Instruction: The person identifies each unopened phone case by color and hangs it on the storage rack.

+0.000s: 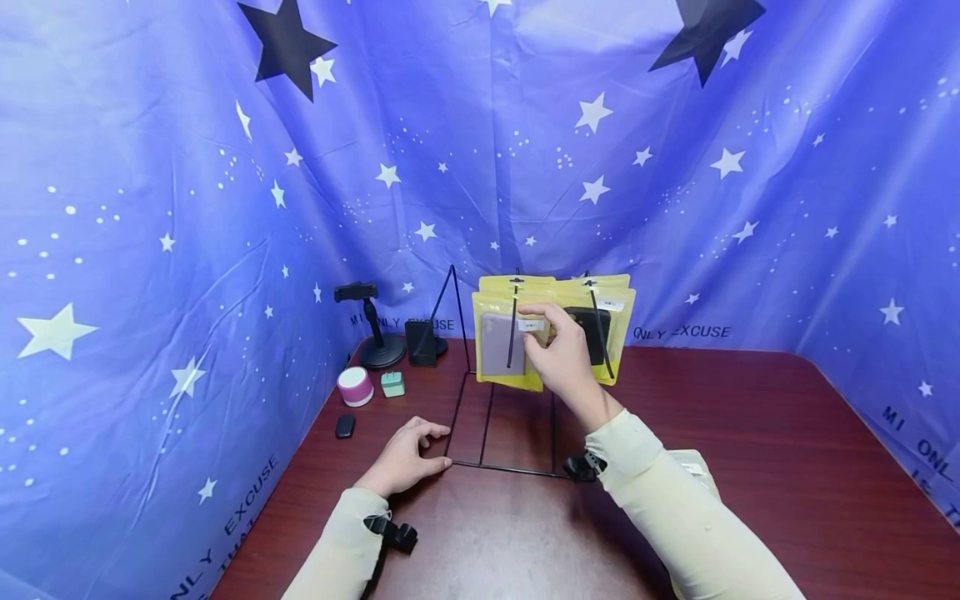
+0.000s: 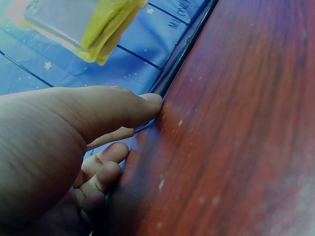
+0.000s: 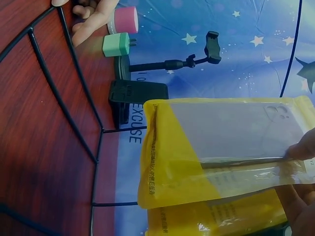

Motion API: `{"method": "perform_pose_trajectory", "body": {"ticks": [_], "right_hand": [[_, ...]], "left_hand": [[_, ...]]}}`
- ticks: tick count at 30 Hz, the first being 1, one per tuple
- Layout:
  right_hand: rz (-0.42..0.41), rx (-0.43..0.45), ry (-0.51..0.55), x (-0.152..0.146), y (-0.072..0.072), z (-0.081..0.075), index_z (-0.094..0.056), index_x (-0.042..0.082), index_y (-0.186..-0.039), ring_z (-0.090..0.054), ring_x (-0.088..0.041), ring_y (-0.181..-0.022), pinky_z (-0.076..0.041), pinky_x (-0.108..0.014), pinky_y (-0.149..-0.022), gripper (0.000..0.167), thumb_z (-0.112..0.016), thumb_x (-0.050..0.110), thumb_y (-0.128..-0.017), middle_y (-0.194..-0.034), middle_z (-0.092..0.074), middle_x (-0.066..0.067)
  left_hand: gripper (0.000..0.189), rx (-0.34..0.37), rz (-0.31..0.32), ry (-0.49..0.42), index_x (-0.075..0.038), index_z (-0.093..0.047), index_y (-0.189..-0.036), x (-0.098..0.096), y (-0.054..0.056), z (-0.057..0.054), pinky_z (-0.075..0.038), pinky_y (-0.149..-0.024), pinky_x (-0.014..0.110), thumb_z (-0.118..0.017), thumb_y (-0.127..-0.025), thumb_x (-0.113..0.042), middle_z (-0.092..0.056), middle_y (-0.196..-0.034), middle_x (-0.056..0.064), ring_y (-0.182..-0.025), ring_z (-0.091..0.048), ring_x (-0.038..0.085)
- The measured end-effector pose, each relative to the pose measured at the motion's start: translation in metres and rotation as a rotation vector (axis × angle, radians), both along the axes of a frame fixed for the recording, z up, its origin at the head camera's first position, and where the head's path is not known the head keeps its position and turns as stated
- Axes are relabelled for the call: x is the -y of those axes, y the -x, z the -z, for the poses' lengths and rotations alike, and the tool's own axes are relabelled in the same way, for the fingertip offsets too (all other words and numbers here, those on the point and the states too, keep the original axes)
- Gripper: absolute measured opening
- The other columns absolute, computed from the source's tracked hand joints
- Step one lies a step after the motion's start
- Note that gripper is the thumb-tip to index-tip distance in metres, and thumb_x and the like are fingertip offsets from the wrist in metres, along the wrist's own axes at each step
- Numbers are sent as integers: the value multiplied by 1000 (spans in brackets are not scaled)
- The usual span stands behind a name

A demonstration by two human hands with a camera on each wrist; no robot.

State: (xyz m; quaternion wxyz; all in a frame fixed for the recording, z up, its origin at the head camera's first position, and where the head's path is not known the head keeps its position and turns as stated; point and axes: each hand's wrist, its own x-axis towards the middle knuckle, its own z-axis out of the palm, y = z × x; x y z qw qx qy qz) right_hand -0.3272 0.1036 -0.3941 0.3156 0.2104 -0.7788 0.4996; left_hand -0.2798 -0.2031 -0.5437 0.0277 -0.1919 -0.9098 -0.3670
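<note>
A black wire display rack (image 1: 480, 463) stands on the table. My left hand (image 1: 405, 452) holds its front left corner, the thumb (image 2: 151, 102) resting on the front rod and the fingers by the side rod. From the rack's prongs hang yellow-edged clear pouches. The front left pouch (image 3: 236, 128) contains a pale lilac phone case with a camera cutout. My right hand (image 1: 564, 354) is at this pouch's right edge and appears to pinch it near the white label. A black phone case pouch (image 1: 621, 325) hangs on the right prong, partly behind the hand.
Left of the rack are a black phone stand (image 1: 381, 350), a second small black stand (image 1: 422, 343), a pink-and-white round container (image 1: 355, 387), a green charger plug (image 1: 392, 383) and a small black item (image 1: 345, 426). Another package (image 1: 697, 467) lies partly under the right forearm. Star-patterned curtains surround the table.
</note>
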Motion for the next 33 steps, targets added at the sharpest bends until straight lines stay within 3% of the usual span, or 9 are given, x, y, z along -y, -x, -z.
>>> {"method": "perform_pose_trajectory", "body": {"ticks": [9,18,24,29,33], "right_hand": [[-9,0,-12,-2,-1,3,-75,18,-123,-44,-17,-52,-42,-27,-48,40,-74,-3,-90,-119,-69,1],[-34,-16,2,-6,-2,8,-76,18,-123,-49,-18,-79,-48,-25,-62,40,-73,-4,-90,-118,-68,1],[-63,-29,14,-11,-3,15,-77,15,-124,-52,-19,-83,-51,-23,-68,45,-71,-9,-87,-114,-67,-4],[-69,-57,-15,-18,-6,20,-76,14,-128,-46,-25,-76,-41,-27,-62,49,-72,-12,-86,-115,-65,-7],[-116,-37,15,-25,-11,21,-73,5,-130,-58,-30,-100,-54,-42,-72,49,-68,-19,-87,-124,-63,-15]], "left_hand": [[47,3,7,8,-17,-74,-128,0,-2,2,-48,-84,34,-90,-84,-27,-60,-110,-3,-95,-53,14],[46,-15,11,-11,-17,-74,-127,0,-2,1,-48,-83,33,-90,-84,-27,-61,-109,-3,-94,-54,15],[46,-21,10,-8,-17,-74,-127,0,-1,2,-48,-83,32,-90,-85,-27,-61,-110,-4,-94,-54,13],[46,-12,7,-1,-18,-74,-127,0,-1,2,-48,-84,34,-90,-85,-26,-60,-109,-4,-94,-54,14],[46,-11,3,6,-19,-74,-127,1,-2,2,-48,-84,33,-89,-85,-27,-61,-110,-4,-95,-54,13]]}}
